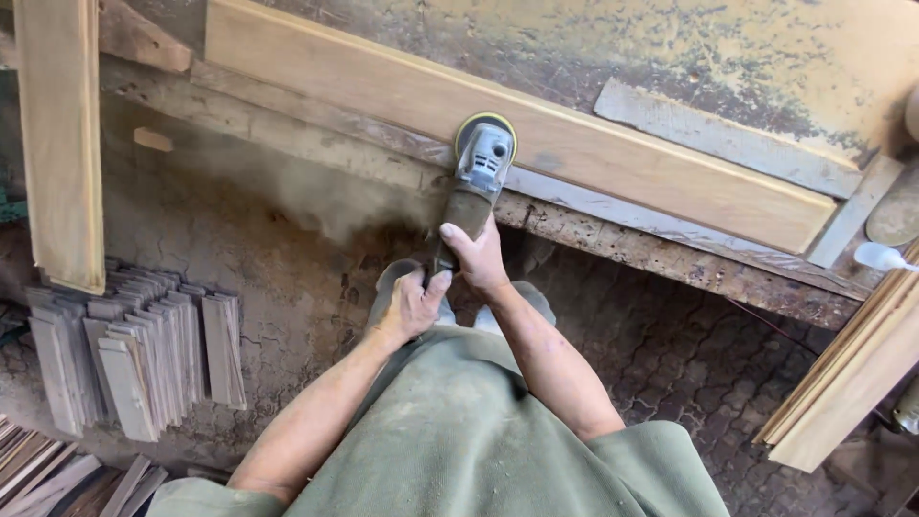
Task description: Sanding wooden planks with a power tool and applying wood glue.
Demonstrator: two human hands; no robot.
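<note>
A worn, dusty surface was seen above a dirt floor, and a long plank lay on it, where a sander was pointed away, gripped tight by the left hand and right hand.

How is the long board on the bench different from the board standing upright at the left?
The long board lies flat on the workbench, while the upright board stands on end over the floor. The sander, held by the left hand and the right hand, touches the long board; nothing touches the upright board. Both are pale, bare wood.
</note>
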